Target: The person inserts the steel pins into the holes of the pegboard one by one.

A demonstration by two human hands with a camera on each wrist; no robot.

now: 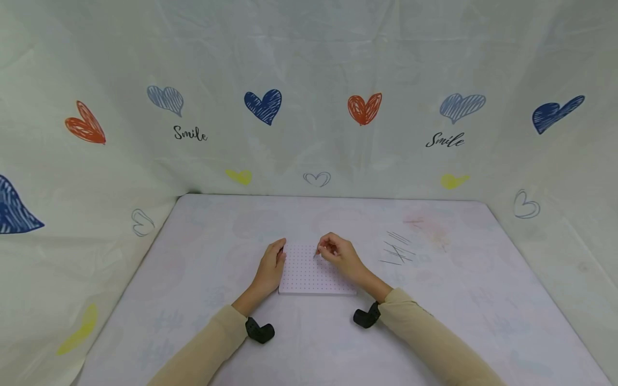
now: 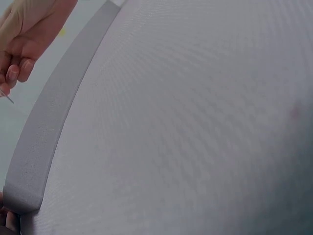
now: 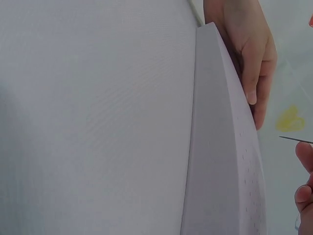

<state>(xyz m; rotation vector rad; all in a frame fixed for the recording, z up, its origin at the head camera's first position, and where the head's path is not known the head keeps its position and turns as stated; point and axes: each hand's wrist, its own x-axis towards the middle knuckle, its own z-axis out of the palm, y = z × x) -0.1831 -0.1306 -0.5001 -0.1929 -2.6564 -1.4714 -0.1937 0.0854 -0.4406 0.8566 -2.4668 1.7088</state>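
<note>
A white square board, its top covered with a grid of small dots or holes, lies on the table. My left hand rests along its left side, the thumb near the top edge and the fingers stretched forward; the right wrist view also shows this hand against the board's side. Over the upper part of the board, my right hand pinches a thin metal needle between thumb and fingertips. The needle points down and left; whether its tip touches the board I cannot tell.
Several thin dark needle-like strips lie right of the board, some crossing. Beyond them is a faint reddish patch. A pale sheet with printed hearts hangs behind the table. Black wrist devices sit at both sleeves.
</note>
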